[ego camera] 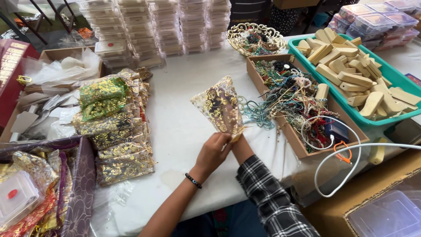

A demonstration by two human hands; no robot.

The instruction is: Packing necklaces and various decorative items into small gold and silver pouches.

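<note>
Item: sheer gold-flowered pouch (pixel 219 107), raised above my fingers. Left hand (pixel 213 151) pinched its lower edge; right hand (pixel 237 139) mostly hidden behind, apparently gripping too. Step judged: opening pouch. Next needs mouth spread; bead tray (pixel 263 94) right of fingers.

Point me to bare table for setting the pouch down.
Free: white tablecloth between the stacked gold-patterned organza pouches and the cardboard box of tangled bead strings; also below the clear plastic box stacks. Crowded: both sides.
</note>
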